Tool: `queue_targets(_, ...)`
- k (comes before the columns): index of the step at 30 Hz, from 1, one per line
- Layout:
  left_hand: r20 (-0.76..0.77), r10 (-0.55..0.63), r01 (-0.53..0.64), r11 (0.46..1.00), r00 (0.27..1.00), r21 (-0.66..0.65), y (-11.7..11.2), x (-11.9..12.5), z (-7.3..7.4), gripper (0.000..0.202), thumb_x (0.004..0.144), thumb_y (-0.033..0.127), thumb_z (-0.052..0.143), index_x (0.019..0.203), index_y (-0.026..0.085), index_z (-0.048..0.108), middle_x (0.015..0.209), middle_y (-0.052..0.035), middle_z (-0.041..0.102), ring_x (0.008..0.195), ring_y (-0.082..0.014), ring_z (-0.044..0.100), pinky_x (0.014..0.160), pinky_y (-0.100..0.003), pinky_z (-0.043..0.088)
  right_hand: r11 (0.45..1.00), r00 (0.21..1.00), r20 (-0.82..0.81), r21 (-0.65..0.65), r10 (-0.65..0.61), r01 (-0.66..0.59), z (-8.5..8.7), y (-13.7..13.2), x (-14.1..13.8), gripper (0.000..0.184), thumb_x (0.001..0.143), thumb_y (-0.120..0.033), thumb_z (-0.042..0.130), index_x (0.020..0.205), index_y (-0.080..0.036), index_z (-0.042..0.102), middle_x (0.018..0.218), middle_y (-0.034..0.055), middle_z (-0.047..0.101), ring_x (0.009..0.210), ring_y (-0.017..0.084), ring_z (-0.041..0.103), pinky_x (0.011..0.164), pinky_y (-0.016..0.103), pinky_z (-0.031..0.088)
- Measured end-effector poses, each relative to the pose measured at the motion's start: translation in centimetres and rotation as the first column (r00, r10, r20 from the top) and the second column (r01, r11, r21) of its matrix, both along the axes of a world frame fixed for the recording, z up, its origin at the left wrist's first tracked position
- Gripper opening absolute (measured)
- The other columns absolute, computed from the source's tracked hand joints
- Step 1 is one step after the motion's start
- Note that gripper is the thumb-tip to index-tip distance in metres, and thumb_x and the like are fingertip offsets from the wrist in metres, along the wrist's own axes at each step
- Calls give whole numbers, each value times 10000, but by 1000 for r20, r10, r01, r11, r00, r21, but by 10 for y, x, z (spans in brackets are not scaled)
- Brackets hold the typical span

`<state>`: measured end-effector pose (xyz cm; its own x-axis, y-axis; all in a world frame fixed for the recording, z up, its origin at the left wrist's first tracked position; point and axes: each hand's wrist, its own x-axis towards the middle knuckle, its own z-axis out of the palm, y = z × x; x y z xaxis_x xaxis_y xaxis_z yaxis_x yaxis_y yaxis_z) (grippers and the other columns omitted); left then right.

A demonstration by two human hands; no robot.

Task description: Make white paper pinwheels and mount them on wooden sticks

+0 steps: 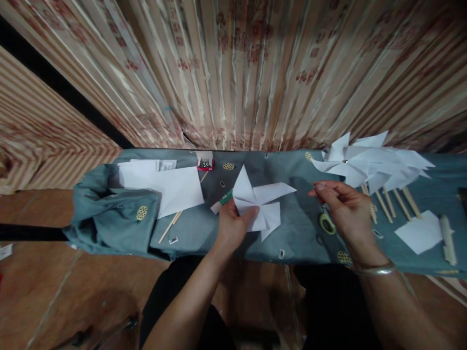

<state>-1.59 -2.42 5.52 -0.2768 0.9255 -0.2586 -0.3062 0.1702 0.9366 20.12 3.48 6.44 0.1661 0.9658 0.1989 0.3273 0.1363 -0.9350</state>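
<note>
A white paper pinwheel (268,194) with folded blades is held over the table by my left hand (233,226), whose thumb presses near its centre. My right hand (346,209) is raised to the right, apart from the pinwheel, with thumb and fingertips pinched together. Anything between those fingertips is too small to make out. Scissors with yellow-green handles (326,224) lie below the right hand, partly covered by it. Behind my left hand, a flat green and white item (223,200) sticks out.
A small open red box (205,164) of shiny metal pieces sits at the back. White sheets (178,189) lie left over wooden sticks (170,228). Overlapping pinwheels on sticks (379,165) rest at right, near a paper piece (419,234) and a whitish long object (447,240).
</note>
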Motion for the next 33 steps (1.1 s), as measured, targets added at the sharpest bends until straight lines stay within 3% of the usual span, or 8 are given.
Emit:
queue_targets(4,52,40,-39,999,998,-20,-5,-11,4,225,534,235,788,728,155,706,725,-31,751,632,-178,657,650,-289,508,950,947,85,8,309,-311,5,38,-41,216,799,-359,646,902,-185,721,768,37,757,659,163,663,591,278,486)
queue_targets(6,92,35,-33,999,995,-23,-8,-16,5,246,535,230,797,751,147,714,746,-43,757,643,-177,663,666,-290,513,872,848,233,-1,476,-490,13,60,-69,236,824,-334,608,944,-166,722,794,39,758,660,162,661,583,271,464)
queue_targets(8,110,46,-42,999,993,-31,-11,-22,5,253,547,227,804,768,140,716,760,-53,761,646,-178,666,663,-288,513,783,714,424,20,557,-622,24,82,-103,189,817,-255,602,900,-148,734,805,42,747,725,171,665,668,290,473)
queue_targets(12,118,121,-117,992,986,-39,-14,-37,4,301,558,239,826,810,125,706,795,-67,767,666,-185,680,682,-295,525,592,419,706,-1,571,-806,36,110,-171,178,832,-140,561,872,-133,734,1006,96,716,946,205,630,869,343,447)
queue_targets(15,135,166,-162,986,977,-46,-17,-48,4,340,556,253,839,841,125,702,848,-76,771,717,-199,701,722,-309,538,502,218,842,-70,493,-862,32,121,-209,187,836,-97,541,828,-117,727,1206,157,624,1123,246,529,1002,387,360)
queue_targets(18,132,172,-166,985,976,-55,-22,-57,6,342,577,254,836,870,134,706,870,-70,773,759,-202,713,748,-302,539,468,112,882,-132,458,-874,21,127,-231,189,842,-100,530,803,-111,715,1196,169,595,1149,258,476,994,391,355)
queue_targets(23,134,183,-177,983,974,-55,-29,-67,9,334,595,252,835,877,129,703,890,-81,774,768,-207,715,753,-303,542,460,61,902,-160,428,-873,3,132,-247,210,875,-145,512,875,-93,716,1233,181,579,1232,268,425,1011,389,359)
queue_targets(33,157,182,-176,983,971,-50,-36,-72,13,296,627,246,828,863,123,698,893,-84,775,754,-184,706,728,-277,536,508,-38,914,-258,404,-822,2,131,-263,228,816,-134,553,914,-43,737,1116,222,649,1093,297,557,935,398,410)
